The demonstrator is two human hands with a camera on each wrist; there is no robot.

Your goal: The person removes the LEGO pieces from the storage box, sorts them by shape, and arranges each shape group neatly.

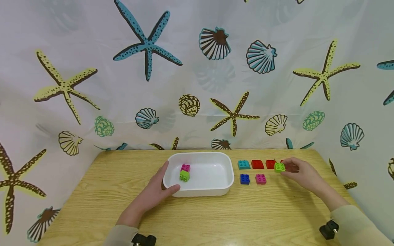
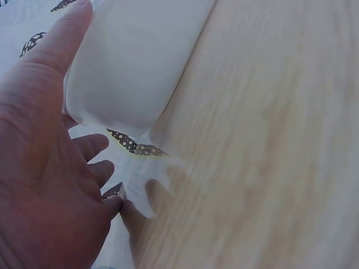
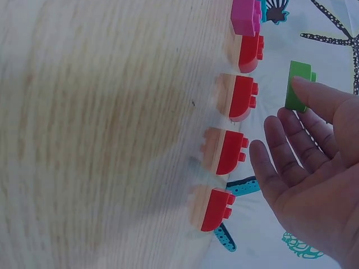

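A white plastic tub [image 1: 212, 189] stands on the table, and my left hand [image 1: 154, 189] holds its left end. The thumb [image 2: 53, 47] lies along the tub's near side, while the other fingers are at the left end, some of them loosely bent off it. Inside the tub, a lime green brick [image 1: 184, 176] lies tipped beside a pink brick [image 1: 185, 167]. To the right of the tub, my right hand [image 1: 303, 173] pinches another lime green toy brick [image 3: 298, 84] between thumb and fingertips, raised above the table near the red bricks [image 1: 271, 164].
Right of the tub, a light blue brick [image 1: 244, 164] and several red bricks with rounded undersides [image 3: 230, 152] form the back row. A dark blue brick [image 1: 244, 179] and a pink brick [image 1: 260, 179] lie in front. A shell-patterned curtain [image 1: 184, 75] encloses the wooden table [image 1: 215, 218].
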